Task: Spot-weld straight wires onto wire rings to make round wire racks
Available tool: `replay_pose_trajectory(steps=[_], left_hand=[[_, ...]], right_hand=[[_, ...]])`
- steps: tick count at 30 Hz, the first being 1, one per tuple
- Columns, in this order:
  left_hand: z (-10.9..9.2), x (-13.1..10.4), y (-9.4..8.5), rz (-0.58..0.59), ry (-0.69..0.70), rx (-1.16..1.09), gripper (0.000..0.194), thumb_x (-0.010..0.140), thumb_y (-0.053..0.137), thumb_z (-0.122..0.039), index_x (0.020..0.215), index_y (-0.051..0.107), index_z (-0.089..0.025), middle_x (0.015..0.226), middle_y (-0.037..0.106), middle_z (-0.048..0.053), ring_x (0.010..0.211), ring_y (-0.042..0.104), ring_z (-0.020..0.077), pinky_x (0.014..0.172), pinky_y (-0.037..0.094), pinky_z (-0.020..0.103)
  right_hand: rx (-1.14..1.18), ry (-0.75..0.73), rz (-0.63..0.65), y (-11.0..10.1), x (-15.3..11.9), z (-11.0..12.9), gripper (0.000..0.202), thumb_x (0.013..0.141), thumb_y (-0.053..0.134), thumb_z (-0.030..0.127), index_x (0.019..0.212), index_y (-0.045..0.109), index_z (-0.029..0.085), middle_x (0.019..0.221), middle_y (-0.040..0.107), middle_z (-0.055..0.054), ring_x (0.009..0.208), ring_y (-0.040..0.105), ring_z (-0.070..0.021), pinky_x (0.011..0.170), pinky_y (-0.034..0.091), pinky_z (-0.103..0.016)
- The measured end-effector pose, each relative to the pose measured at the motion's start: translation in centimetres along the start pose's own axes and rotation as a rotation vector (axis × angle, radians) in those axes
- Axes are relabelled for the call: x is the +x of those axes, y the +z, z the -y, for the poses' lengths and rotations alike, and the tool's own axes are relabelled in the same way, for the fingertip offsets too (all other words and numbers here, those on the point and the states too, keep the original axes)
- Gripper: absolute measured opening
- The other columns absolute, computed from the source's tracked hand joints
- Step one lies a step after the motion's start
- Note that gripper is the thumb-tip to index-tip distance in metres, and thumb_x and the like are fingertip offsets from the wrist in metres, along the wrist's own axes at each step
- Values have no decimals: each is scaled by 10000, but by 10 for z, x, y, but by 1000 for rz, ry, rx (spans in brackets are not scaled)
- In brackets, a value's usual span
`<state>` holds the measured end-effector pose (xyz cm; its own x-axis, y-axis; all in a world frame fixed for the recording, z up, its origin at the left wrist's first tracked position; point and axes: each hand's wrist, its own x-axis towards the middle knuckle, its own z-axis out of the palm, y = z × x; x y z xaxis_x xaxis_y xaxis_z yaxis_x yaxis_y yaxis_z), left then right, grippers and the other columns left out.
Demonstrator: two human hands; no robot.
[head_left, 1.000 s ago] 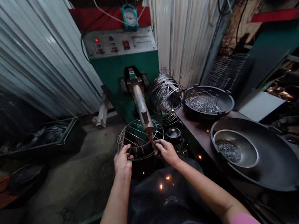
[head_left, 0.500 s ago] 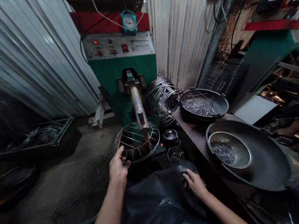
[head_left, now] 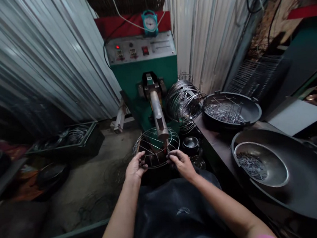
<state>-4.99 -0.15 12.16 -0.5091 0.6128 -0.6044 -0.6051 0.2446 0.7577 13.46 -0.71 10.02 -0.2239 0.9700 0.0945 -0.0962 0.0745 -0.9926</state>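
We pinch round wire rack at near left with left hand, seemingly steadying it beneath electrode; right hand fingertips pressed together beside electrode, cannot tell on what.

no readable text, markings on the control panel indistinct, figures on the turquoise clock blurred, pale lettering on the green machine illegible

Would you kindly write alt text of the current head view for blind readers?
A person's left hand is at the near side of a round wire rack beneath the metal arm of a green machine, and the right hand pinches close beside it. On the right, a large dark pan holds a bowl of small metal pieces.
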Motion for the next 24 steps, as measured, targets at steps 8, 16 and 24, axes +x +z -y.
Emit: replay_pose_trajectory(steps=[8, 16, 24], left_hand=[[13, -8, 1, 104, 207, -100, 384, 418, 721, -153, 673, 436, -182, 524, 393, -105, 394, 298, 18, 382, 245, 178], [19, -6, 6, 120, 233, -119, 388, 425, 718, -174, 694, 439, -180, 565, 417, -101, 407, 297, 13, 385, 237, 178], [14, -6, 14, 102, 247, -92, 395, 400, 705, -186, 691, 438, -183, 551, 424, -99, 413, 310, 20, 376, 243, 172]], right_hand=[[-246, -11, -8, 13, 3, -14, 126, 779, 507, 307, 771, 575, 201, 561, 594, 26, 469, 571, -124, 491, 436, -231], [-174, 37, -42, 12, 4, -15, 160, 782, 500, 331, 814, 568, 190, 666, 633, 8, 477, 583, -114, 448, 421, -210], [-152, 24, -40, 8, 9, -14, 181, 778, 509, 340, 817, 573, 175, 627, 627, 5, 462, 566, -103, 413, 395, -186]])
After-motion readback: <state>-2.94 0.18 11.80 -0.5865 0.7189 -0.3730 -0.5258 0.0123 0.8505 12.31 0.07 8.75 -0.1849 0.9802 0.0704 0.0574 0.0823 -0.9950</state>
